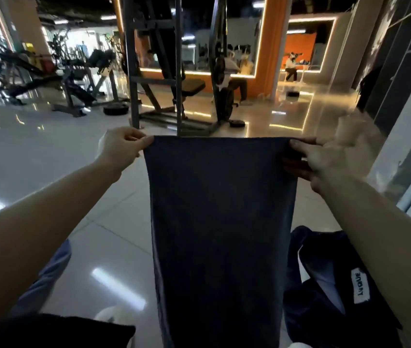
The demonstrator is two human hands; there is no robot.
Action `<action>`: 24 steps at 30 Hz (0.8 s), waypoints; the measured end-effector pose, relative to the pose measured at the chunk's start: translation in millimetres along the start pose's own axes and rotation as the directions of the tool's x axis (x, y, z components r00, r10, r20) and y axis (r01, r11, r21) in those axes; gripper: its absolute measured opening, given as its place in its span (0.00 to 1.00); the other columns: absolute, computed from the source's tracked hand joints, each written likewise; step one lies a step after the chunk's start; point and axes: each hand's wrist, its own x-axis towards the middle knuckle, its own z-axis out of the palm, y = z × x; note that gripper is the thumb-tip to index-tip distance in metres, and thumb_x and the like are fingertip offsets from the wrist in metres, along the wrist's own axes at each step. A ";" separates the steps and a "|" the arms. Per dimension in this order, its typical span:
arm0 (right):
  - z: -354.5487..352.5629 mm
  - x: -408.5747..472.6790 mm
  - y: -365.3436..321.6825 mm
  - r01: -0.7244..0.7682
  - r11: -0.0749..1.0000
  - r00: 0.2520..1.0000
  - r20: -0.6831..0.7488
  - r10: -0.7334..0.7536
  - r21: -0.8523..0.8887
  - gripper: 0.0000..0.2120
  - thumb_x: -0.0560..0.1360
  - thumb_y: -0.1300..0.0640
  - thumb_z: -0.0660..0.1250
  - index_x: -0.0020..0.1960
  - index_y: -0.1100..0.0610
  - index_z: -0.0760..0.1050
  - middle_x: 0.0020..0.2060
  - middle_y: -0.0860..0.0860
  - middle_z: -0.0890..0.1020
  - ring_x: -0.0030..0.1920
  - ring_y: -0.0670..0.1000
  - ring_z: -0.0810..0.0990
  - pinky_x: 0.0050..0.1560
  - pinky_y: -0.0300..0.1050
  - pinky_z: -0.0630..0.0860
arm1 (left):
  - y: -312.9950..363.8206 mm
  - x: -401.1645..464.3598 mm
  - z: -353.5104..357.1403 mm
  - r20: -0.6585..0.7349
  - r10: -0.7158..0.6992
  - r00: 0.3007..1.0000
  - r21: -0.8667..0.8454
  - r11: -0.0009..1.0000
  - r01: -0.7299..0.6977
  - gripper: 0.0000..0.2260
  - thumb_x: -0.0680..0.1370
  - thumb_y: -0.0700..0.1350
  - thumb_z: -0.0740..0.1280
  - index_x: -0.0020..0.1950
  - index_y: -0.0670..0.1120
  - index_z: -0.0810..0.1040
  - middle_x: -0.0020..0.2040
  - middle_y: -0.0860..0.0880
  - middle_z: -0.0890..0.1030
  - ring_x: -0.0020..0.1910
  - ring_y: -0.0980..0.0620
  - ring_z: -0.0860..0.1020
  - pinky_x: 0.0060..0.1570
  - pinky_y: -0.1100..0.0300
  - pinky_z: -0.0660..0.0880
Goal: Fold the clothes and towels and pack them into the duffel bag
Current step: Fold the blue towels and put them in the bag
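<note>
Towel [220, 222], dark blue-grey, hangs lengthwise in the middle of the view, held up in the air by its top edge and dropping toward 6 o'clock. Left hand [120, 149] pinches the top corner at about 10 o'clock between thumb and curled fingers. Right hand [325, 163] grips the opposite corner at about 2 o'clock, its fingers curled behind the cloth. At 4 o'clock a dark navy garment [325, 285] with a white label lies low. At 7 o'clock sits a black fabric item [74, 330]. At 12 o'clock a weight rack [174, 66] stands on the glossy floor [36, 151].
</note>
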 end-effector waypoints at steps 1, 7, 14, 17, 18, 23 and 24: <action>5.3 13.5 20.8 -0.049 0.999 0.999 0.006 0.049 0.007 0.04 0.76 0.61 0.69 0.47 0.56 0.74 0.43 0.53 0.81 0.37 0.51 0.83 0.29 0.41 0.80 | -17.9 8.3 13.8 0.011 -0.034 0.999 0.018 0.999 0.033 0.05 0.76 0.48 0.70 0.42 0.49 0.78 0.39 0.51 0.79 0.35 0.54 0.76 0.34 0.62 0.71; 38.5 92.1 133.6 -0.263 0.963 0.965 0.038 0.261 0.055 0.11 0.76 0.62 0.68 0.57 0.60 0.74 0.49 0.54 0.80 0.48 0.54 0.82 0.33 0.43 0.81 | -125.8 59.5 82.8 0.046 -0.280 0.959 0.018 0.960 0.279 0.06 0.77 0.46 0.69 0.41 0.48 0.77 0.40 0.48 0.81 0.24 0.58 0.78 0.29 0.66 0.76; 51.2 153.8 234.2 -0.391 0.920 0.920 0.012 0.391 0.023 0.04 0.77 0.64 0.67 0.48 0.58 0.73 0.44 0.54 0.80 0.42 0.52 0.82 0.38 0.43 0.81 | -216.5 83.5 144.5 0.138 -0.403 0.905 -0.058 0.908 0.414 0.06 0.78 0.44 0.68 0.42 0.46 0.76 0.41 0.47 0.80 0.36 0.53 0.80 0.39 0.63 0.80; 51.3 158.5 278.0 -0.449 0.892 0.893 -0.005 0.450 -0.042 0.05 0.78 0.65 0.64 0.46 0.57 0.72 0.41 0.53 0.80 0.39 0.51 0.81 0.42 0.43 0.81 | -255.1 72.0 168.9 0.161 -0.467 0.870 -0.063 0.875 0.481 0.06 0.78 0.42 0.67 0.41 0.45 0.76 0.39 0.46 0.79 0.35 0.54 0.79 0.38 0.64 0.79; 51.4 157.6 291.6 -0.465 0.883 0.885 -0.009 0.465 -0.059 0.05 0.78 0.65 0.64 0.45 0.57 0.71 0.40 0.53 0.79 0.38 0.51 0.81 0.43 0.44 0.81 | -266.8 65.6 176.1 0.167 -0.486 0.858 -0.064 0.863 0.501 0.06 0.78 0.42 0.67 0.41 0.45 0.76 0.39 0.46 0.79 0.35 0.54 0.79 0.38 0.65 0.79; 46.9 139.3 347.2 -0.521 0.841 0.851 -0.019 0.524 -0.147 0.07 0.78 0.67 0.62 0.44 0.58 0.71 0.39 0.54 0.79 0.39 0.50 0.81 0.42 0.43 0.80 | -317.9 22.1 193.1 0.199 -0.549 0.812 -0.029 0.825 0.564 0.06 0.77 0.40 0.68 0.40 0.45 0.77 0.39 0.45 0.80 0.39 0.50 0.80 0.41 0.64 0.80; 43.2 131.7 361.0 -0.532 0.826 0.843 -0.025 0.537 -0.187 0.08 0.78 0.67 0.62 0.43 0.58 0.71 0.40 0.54 0.79 0.39 0.50 0.80 0.41 0.43 0.79 | -329.2 9.6 194.7 0.215 -0.561 0.800 -0.009 0.818 0.576 0.05 0.76 0.40 0.69 0.40 0.45 0.78 0.38 0.45 0.80 0.40 0.48 0.80 0.42 0.62 0.80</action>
